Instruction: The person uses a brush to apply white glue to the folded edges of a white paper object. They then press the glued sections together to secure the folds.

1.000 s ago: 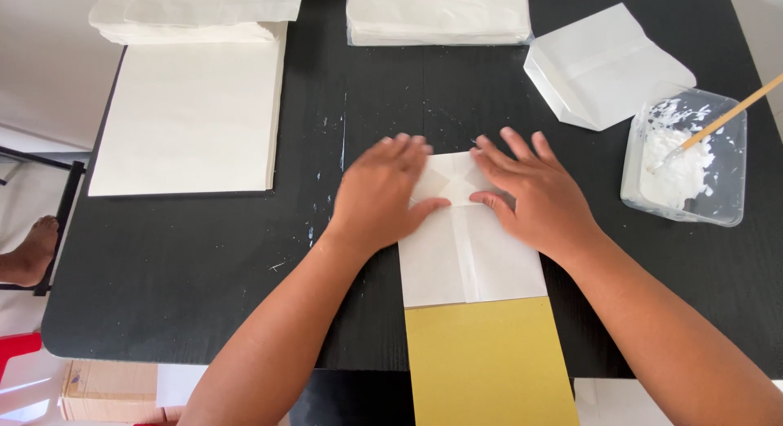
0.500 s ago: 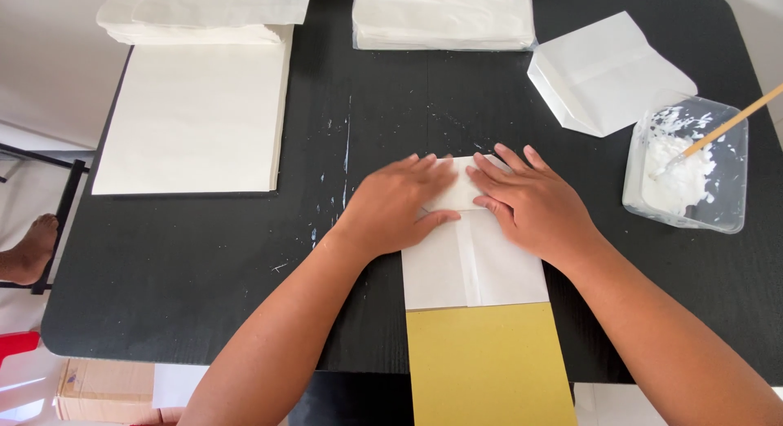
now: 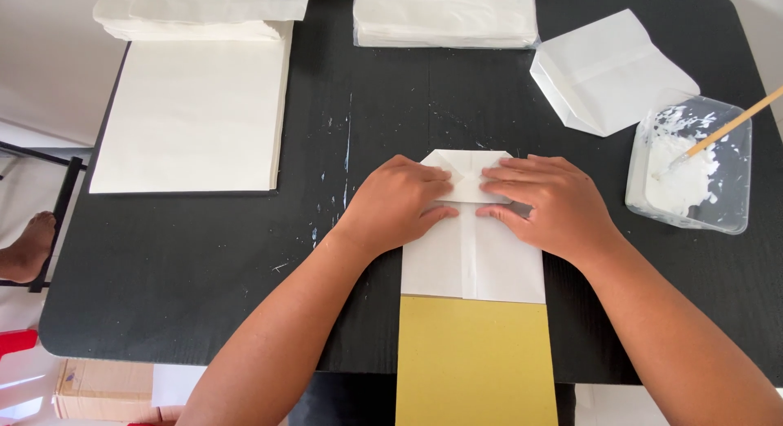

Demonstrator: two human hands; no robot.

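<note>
- Black wood-grain table [image 3: 204, 312] with rounded corners and white smears of paste fills the view, with pale floor showing past its left edge.
- Both hands lie flat, palms down, on a white folded paper bag [image 3: 473, 259] at the middle of the table; neither has a closed grip, the fingers are stretched out and pressing on the paper.
- Left hand [image 3: 400, 202] covers the bag's upper left part, its fingertips reaching in toward the centre seam.
- Right hand [image 3: 550, 202] covers the upper right part, its fingertips almost meeting those of the left hand.
- Folded end of the bag, with its corners turned in, shows just above the fingers.
- Yellow cardboard sheet [image 3: 473, 361] sticks out from under the bag's near end and runs past the table's near edge.
- Clear plastic tub of white paste [image 3: 693, 169] stands at the right, well apart from the hands, with a thin wooden stick [image 3: 734, 123] leaning in it.
- Another folded white bag [image 3: 608, 71] lies tilted just beyond the tub.
- Stack of flat white paper sheets [image 3: 192, 116] sits at the left, and piles of folded white paper [image 3: 444, 14] lie along the far edge.
- Bare foot [image 3: 24, 247] shows on the floor at the far left.
</note>
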